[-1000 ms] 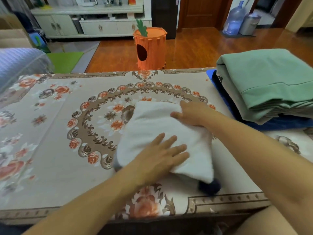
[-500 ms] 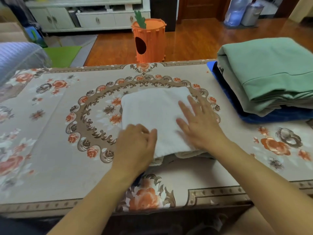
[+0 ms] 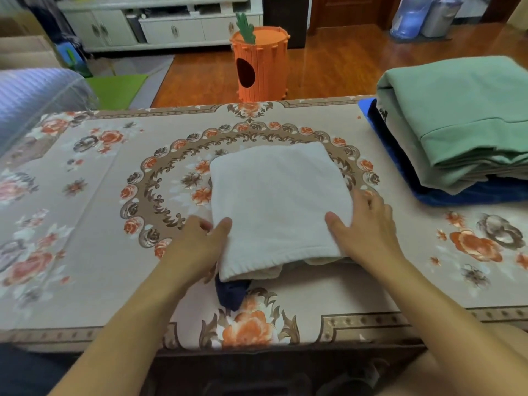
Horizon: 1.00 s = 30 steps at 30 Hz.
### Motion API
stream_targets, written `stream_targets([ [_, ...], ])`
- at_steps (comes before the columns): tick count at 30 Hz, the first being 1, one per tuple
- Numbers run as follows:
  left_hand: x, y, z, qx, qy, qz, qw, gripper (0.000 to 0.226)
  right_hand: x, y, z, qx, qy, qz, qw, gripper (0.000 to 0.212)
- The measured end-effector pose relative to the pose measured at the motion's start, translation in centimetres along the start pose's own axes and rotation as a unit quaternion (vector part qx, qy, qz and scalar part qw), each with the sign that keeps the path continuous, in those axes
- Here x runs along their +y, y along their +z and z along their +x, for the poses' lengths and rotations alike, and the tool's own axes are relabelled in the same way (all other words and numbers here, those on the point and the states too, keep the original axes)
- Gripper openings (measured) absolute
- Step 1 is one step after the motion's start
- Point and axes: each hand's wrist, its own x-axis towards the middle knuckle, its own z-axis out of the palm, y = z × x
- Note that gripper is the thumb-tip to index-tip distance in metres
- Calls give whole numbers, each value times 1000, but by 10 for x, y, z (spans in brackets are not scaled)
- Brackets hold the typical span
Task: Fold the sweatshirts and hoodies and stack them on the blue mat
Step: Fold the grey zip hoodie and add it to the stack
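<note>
A folded white sweatshirt (image 3: 278,201) lies in the middle of the floral table (image 3: 85,238), with a dark blue part (image 3: 230,292) sticking out at its near edge. My left hand (image 3: 197,247) grips its near left side, thumb on top and fingers at the edge. My right hand (image 3: 365,227) grips the near right side the same way. At the right, a blue mat (image 3: 445,195) carries a stack of folded garments with a green sweatshirt (image 3: 463,110) on top.
Beyond the table stands an orange carrot-shaped bin (image 3: 261,64) on a wooden floor. A blue-grey cushion (image 3: 34,101) sits at the far left. White cabinets (image 3: 160,27) line the back wall.
Both hands slid from the top of the white sweatshirt out to its near left and right sides, and now grip it there. The sweatshirt lies flatter and squarer.
</note>
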Motion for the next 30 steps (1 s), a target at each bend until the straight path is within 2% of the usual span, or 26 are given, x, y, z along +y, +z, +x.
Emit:
stream_targets([
  [1,2,2,-3,-48,-36,-10,998,38,0,-3,-3,2,20,3,1000,74],
  [3,5,7,-4,-87,-45,-35,995,36,-1,-9,-5,-44,62,30,997,65],
  [5,7,10,-3,-116,-56,-152,980,27,-3,-15,-3,-83,73,34,993,48],
  [6,8,10,-2,-136,-88,-275,948,25,-2,-17,1,-84,76,72,991,38],
  [7,10,11,-2,-163,-124,-411,888,25,-1,-21,4,-88,90,154,980,28],
  [8,10,13,-5,-189,-159,-524,815,28,0,-24,5,-100,111,263,953,23],
  [9,9,17,-8,-199,-188,-589,761,31,1,-26,5,-119,134,352,919,21],
  [10,7,23,-13,-201,-201,-599,748,35,2,-25,4,-129,144,386,902,20],
  [11,2,30,-13,-195,-195,-571,773,37,3,-23,1,-123,136,363,914,17],
  [12,-1,36,-13,-180,-169,-502,829,37,4,-20,-2,-101,106,280,949,16],
  [13,-5,38,-11,-150,-121,-381,904,34,5,-16,-6,-65,68,176,980,16],
  [14,-8,37,-9,-123,-60,-224,965,34,5,-14,-8,-24,28,87,995,19],
  [15,-10,33,-7,-98,-2,-55,994,40,4,-14,-10,7,-5,24,1000,24],
  [16,-13,27,-6,-81,42,99,991,44,4,-15,-9,24,-21,-7,999,31],
  [17,-15,22,-5,-68,72,214,972,46,5,-15,-7,25,-23,-16,999,38],
  [19,-20,15,-2,-54,67,315,945,64,10,-16,0,-21,10,3,1000,50],
  [21,-22,13,-2,-69,23,315,946,84,14,-17,6,-74,44,25,996,51],
  [22,-21,13,-3,-90,6,295,951,83,15,-17,7,-90,49,28,994,49],
  [23,-21,14,0,-112,-2,254,961,72,15,-18,8,-99,48,33,993,48],
  [25,-17,13,3,-151,-30,102,983,49,11,-20,8,-126,60,49,989,51],
  [27,-13,13,5,-157,-69,-42,984,50,6,-22,7,-153,96,74,981,55],
  [30,-12,12,9,-155,-102,-117,976,42,0,-29,5,-174,142,166,960,44],
])
